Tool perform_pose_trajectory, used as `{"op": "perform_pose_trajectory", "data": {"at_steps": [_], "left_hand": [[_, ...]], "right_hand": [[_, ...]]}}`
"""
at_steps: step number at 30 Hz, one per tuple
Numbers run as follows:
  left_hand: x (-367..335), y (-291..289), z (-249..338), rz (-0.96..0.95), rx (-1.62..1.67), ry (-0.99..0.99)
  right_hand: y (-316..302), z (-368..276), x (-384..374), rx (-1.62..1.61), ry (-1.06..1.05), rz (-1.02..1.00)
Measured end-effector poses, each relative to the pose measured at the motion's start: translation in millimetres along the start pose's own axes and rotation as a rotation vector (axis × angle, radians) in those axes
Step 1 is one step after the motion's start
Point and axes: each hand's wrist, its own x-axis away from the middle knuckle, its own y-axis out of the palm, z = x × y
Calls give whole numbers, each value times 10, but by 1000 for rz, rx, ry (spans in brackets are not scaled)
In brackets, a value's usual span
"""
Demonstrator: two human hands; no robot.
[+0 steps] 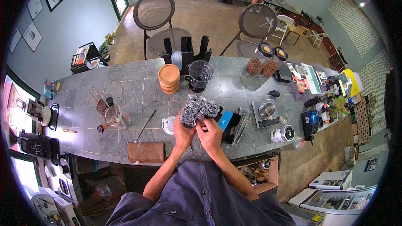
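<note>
Over the near middle of the tiled counter (pixel 125 79) I hold a bunched, crinkled bundle of black-and-silver strips (pixel 197 111). My left hand (pixel 183 130) is closed around its left side. At its lower right edge, my right hand (pixel 210 133) has its fingers pinched on the bundle; the fingertips are partly hidden. A white round lid (pixel 168 125) lies just left of my left hand. Beside my right hand is a black case (pixel 234 127) with a blue card (pixel 225 120) on it, and thin clear-wrapped sticks (pixel 243 125) lie along its right.
Beyond the bundle stand stacked wooden saucers (pixel 168 75), a glass dripper (pixel 201 72) and a black holder (pixel 186 56). To the right are two bean jars (pixel 253 65), a scale (pixel 260 121) and a white tin (pixel 281 134). On the left are a glass jug (pixel 113 116) and brown cloth (pixel 146 152).
</note>
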Motion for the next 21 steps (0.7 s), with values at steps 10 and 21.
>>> {"op": "perform_pose_trajectory", "data": {"at_steps": [10,21], "left_hand": [[125,-284,521,-11,-10,41],[182,-779,1914,-35,25,361]], "right_hand": [[-333,-74,-76,-160,9,59],[-1038,-375,-287,-658,355,114]]}}
